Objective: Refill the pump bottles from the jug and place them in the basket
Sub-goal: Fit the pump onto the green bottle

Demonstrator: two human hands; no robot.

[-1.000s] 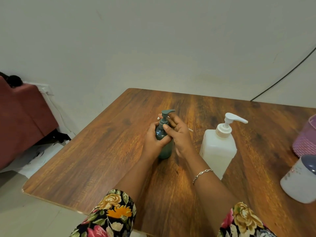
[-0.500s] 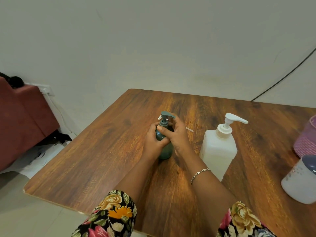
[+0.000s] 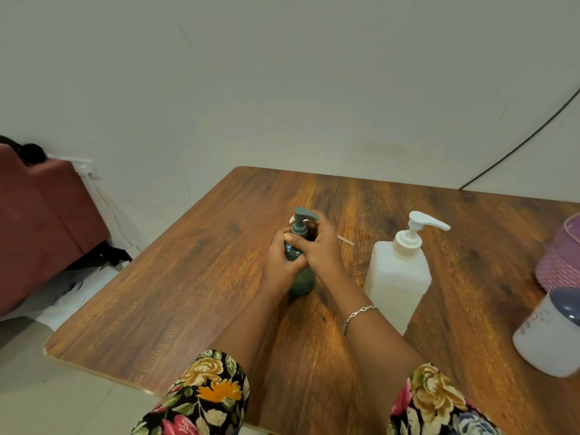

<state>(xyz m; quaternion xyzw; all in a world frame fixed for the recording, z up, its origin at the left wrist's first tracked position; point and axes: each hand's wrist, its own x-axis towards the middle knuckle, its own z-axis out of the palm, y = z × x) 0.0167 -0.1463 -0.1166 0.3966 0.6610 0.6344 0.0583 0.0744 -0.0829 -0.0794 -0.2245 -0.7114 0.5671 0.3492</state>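
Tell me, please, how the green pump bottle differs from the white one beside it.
The green pump bottle is dark, rounded and smaller; the white pump bottle is pale, square-sided and larger. Left hand and right hand grip the green one; the white stands untouched. Both stand upright on the table.

Teal bottle [image 3: 302,282] — floral sleeves [image 3: 204,394]

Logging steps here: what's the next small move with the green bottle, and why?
Probably twist the pump loose: the left hand grips the green bottle, the right hand pinches the pump's collar, and the pump sits on, so nothing can pour in.
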